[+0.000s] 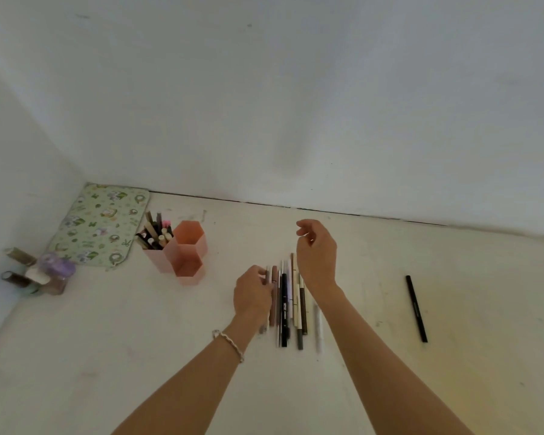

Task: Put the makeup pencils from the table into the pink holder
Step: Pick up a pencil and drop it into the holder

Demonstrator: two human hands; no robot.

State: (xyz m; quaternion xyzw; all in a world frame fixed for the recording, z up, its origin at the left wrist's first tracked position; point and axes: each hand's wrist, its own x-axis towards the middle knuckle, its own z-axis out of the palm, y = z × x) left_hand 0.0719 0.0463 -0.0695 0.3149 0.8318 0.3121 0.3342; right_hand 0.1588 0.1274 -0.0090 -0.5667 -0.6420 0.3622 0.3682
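Makeup pencils (285, 304) lined parallel on table (139, 340) for easy picking; left hand (252, 293) pinching leftmost, right hand (316, 255) loose, empty; pink holder (186, 249) near.

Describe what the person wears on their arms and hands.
Both forearms are bare, with no sleeves in view. The left hand has a thin pale bracelet of small links or beads around the wrist. The right hand and its wrist carry nothing: no watch, glove or visible ring.
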